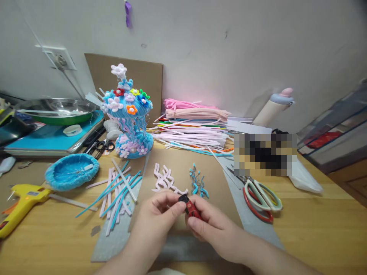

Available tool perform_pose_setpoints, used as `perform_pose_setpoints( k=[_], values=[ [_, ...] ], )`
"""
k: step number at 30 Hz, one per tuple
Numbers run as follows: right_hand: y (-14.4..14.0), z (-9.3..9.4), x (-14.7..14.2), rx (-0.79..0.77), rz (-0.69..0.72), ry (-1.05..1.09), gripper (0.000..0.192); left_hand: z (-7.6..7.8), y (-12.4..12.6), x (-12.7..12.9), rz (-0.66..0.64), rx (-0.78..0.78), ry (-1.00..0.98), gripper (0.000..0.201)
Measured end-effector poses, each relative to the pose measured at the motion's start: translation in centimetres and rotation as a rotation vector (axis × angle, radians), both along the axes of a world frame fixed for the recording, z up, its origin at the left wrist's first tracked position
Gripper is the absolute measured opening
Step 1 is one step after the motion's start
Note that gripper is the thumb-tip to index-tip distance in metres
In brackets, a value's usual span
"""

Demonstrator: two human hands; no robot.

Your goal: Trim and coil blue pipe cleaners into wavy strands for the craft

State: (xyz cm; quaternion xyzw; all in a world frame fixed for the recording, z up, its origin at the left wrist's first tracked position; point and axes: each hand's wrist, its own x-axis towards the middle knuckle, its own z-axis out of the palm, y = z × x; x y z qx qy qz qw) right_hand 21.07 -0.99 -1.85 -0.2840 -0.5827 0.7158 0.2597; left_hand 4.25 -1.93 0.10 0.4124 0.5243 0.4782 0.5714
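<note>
My right hand (210,219) is closed around a small red tool with a black head (192,209); its exact kind is unclear. My left hand (160,214) pinches right beside the black head, and a pale pink pipe cleaner end (183,192) shows just above its fingertips. What lies between those fingers is mostly hidden. Past the hands, on a brown cardboard sheet (223,206), lie wavy pale pink pipe cleaners (163,176). To their right are several curled blue and grey pipe cleaner pieces (197,183).
A blue pipe cleaner model with flowers (129,110) stands behind. At left are a blue fuzzy bowl shape (71,172), a yellow glue gun (25,202) and cut pipe cleaners (114,194). Scissors (262,196) lie right; pipe cleaner bundles (195,122) lie by the wall.
</note>
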Motion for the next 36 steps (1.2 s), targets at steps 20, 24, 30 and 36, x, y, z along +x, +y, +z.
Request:
perform_pose_setpoints(
  k=[20, 24, 30, 36],
  values=[
    [0.0, -0.3, 0.3, 0.131, -0.168, -0.104, 0.026, 3.4, 5.6, -12.0, 0.293, 0.036, 1.117, 0.050],
    [0.6, -0.6, 0.4, 0.174, -0.196, -0.123, 0.026, 3.6, 9.2, -17.6, 0.228, -0.041, 1.417, 0.038],
    [0.8, -0.9, 0.6, 0.205, -0.190, -0.187, 0.026, 1.9, 11.6, -18.5, 0.123, -0.085, 1.670, 0.031],
    [1.8, -0.5, 1.4, 0.278, -0.269, -0.278, 0.024, 4.1, 12.6, -17.8, 0.099, -0.057, 1.730, 0.053]
  ],
)
